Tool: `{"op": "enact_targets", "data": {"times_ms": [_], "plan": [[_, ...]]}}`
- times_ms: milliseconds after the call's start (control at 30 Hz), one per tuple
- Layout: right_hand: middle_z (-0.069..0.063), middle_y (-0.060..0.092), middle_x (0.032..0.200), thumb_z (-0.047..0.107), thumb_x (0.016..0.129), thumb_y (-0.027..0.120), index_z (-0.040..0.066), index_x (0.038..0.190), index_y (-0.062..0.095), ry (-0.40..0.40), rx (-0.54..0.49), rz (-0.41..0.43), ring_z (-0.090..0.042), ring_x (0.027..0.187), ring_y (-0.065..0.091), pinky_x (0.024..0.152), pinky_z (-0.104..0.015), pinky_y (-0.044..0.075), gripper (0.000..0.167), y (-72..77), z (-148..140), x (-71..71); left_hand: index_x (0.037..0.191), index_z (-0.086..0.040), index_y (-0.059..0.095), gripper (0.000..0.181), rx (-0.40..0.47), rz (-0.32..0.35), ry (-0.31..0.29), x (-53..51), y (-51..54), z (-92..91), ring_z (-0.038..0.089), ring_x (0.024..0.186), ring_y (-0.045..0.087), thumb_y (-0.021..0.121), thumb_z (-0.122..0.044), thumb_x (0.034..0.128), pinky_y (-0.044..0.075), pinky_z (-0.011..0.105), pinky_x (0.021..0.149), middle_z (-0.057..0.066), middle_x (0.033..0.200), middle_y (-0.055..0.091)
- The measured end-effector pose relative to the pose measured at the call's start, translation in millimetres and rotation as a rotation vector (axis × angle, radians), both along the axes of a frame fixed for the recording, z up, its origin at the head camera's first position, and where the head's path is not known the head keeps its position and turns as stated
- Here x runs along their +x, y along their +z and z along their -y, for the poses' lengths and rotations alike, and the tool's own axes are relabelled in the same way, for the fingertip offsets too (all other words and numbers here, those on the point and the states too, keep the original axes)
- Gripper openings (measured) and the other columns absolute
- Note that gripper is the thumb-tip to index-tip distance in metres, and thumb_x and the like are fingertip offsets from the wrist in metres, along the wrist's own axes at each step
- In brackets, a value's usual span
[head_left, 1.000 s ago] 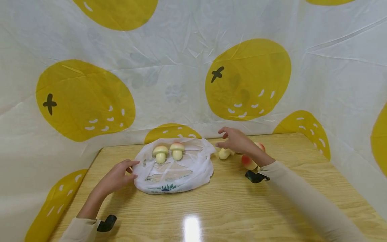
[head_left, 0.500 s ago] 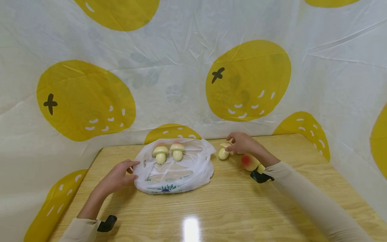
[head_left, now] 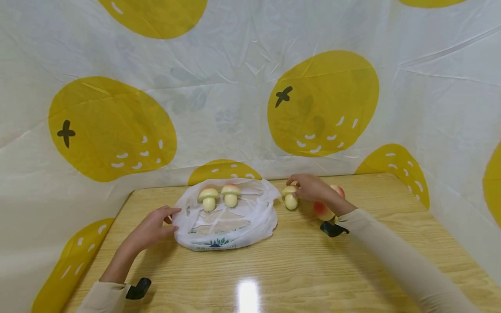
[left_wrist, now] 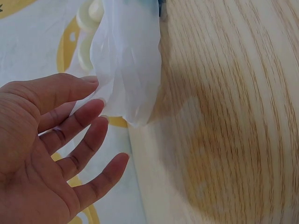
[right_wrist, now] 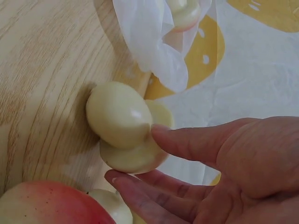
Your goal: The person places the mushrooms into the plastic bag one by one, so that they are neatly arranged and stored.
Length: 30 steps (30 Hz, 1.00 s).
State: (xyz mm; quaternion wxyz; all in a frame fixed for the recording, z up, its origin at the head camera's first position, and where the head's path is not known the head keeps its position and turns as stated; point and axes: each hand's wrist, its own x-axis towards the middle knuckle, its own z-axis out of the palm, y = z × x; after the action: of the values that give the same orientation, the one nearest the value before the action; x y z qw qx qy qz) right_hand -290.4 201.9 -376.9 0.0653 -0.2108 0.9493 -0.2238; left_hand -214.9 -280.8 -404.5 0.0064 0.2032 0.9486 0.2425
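A toy mushroom [head_left: 291, 201] with a pale stem stands just right of the white plastic bag [head_left: 244, 239]. My right hand [head_left: 313, 188] pinches its cap; in the right wrist view the thumb lies on the mushroom [right_wrist: 120, 114] and the fingers of the hand [right_wrist: 224, 172] reach under the cap. Two more mushrooms, one [head_left: 208, 199] left of the other [head_left: 230, 195], lie at the bag's opening. My left hand [head_left: 154, 226] is at the bag's left edge, its relaxed fingers spread and bent beside the bag [left_wrist: 133, 60] in the left wrist view.
Red and yellow fruit-like pieces [head_left: 322, 210] lie under and behind my right forearm, one of them [right_wrist: 51, 205] near the mushroom in the right wrist view. The wooden table [head_left: 289, 269] meets a white cloth [head_left: 223, 113] with yellow fruit prints at the back.
My right hand came down from above onto the third mushroom and took hold of its cap; the mushroom now sits more upright. My left hand and the bag kept their places.
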Motion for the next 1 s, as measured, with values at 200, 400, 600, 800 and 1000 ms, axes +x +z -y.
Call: {"op": "enact_targets", "data": {"times_ms": [200, 400, 600, 800, 1000], "plan": [[-0.022, 0.066, 0.115, 0.002, 0.087, 0.075, -0.002, 0.121, 0.065, 0.033, -0.056, 0.046, -0.04, 0.109, 0.06, 0.089, -0.047, 0.048, 0.035, -3.3, 6, 1.6, 0.13, 0.008, 0.063, 0.046, -0.009, 0.007, 0.009, 0.1, -0.4, -0.1, 0.021, 0.092, 0.062, 0.075, -0.005, 0.0881, 0.054, 0.034, 0.076, 0.008, 0.105, 0.066], [-0.025, 0.064, 0.123, 0.007, 0.088, 0.077, -0.004, 0.127, 0.061, 0.016, -0.02, 0.068, -0.041, 0.116, 0.059, 0.098, -0.051, 0.047, 0.043, -3.6, 8, 3.0, 0.131, 0.008, 0.062, 0.046, -0.007, 0.006, 0.01, 0.4, -0.4, -0.4, 0.022, 0.093, 0.062, 0.075, -0.005, 0.0887, 0.054, 0.033, 0.076, 0.011, 0.111, 0.066], [-0.025, 0.062, 0.127, 0.007, 0.09, 0.075, -0.005, 0.131, 0.058, 0.018, -0.037, 0.123, -0.036, 0.112, 0.06, 0.091, -0.045, 0.05, 0.046, -3.1, 11, 3.0, 0.131, 0.008, 0.062, 0.046, -0.009, 0.009, 0.012, 0.8, 0.4, -0.7, 0.022, 0.092, 0.062, 0.075, -0.005, 0.0887, 0.054, 0.034, 0.076, 0.01, 0.109, 0.066], [-0.015, 0.063, 0.114, 0.008, 0.088, 0.073, -0.001, 0.134, 0.057, 0.028, -0.015, 0.142, -0.023, 0.089, 0.055, 0.077, -0.033, 0.045, 0.049, -5.4, 12, 3.2, 0.13, 0.008, 0.063, 0.046, -0.008, 0.008, 0.008, 0.8, 0.5, -1.1, 0.021, 0.092, 0.061, 0.075, -0.006, 0.0885, 0.054, 0.035, 0.077, 0.009, 0.107, 0.066], [-0.009, 0.058, 0.097, 0.004, 0.086, 0.072, -0.001, 0.134, 0.055, -0.003, -0.068, 0.219, -0.016, 0.068, 0.05, 0.064, -0.029, 0.046, 0.051, -5.9, 13, 2.9, 0.13, 0.008, 0.062, 0.045, -0.007, 0.01, 0.011, 0.6, -0.4, -1.0, 0.021, 0.092, 0.061, 0.074, -0.005, 0.0887, 0.054, 0.036, 0.078, 0.01, 0.108, 0.066]]}}
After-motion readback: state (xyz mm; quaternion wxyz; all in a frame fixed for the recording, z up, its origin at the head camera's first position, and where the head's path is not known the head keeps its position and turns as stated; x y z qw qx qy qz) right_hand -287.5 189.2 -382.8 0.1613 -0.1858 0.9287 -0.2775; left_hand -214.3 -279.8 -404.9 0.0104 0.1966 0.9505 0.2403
